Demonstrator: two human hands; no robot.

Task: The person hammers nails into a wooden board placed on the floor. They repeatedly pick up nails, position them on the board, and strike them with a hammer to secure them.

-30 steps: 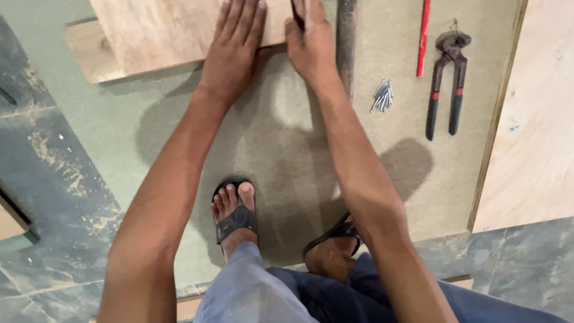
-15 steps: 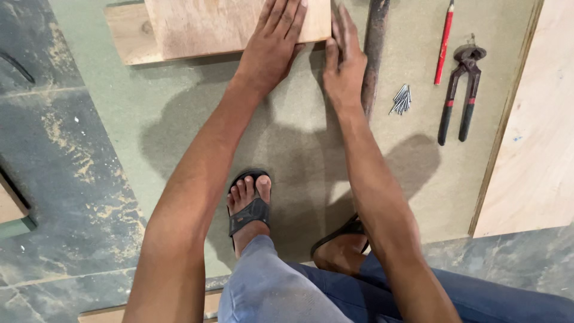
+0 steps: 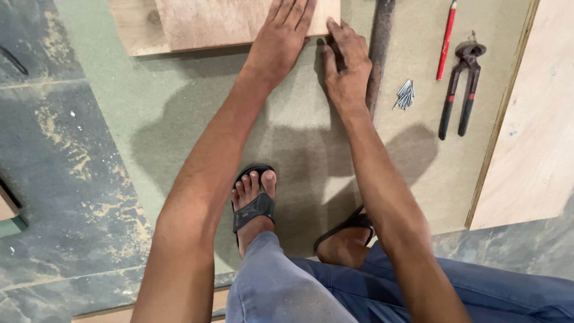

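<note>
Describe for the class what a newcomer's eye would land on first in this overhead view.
First come the two bare arms reaching up the middle: the left hand lies flat on a plywood piece at the top, and the right hand rests beside its corner, next to a dark rusty bar. To the right lie loose nails, a red pencil and red-handled pincers.

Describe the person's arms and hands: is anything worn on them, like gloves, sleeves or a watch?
Both arms are bare from above the elbow down: no sleeves, gloves, watch, bracelet or rings show. The left hand and the right hand have short nails and bare fingers. Lower in the view are blue-grey trousers and black open-toed sandals.
</note>
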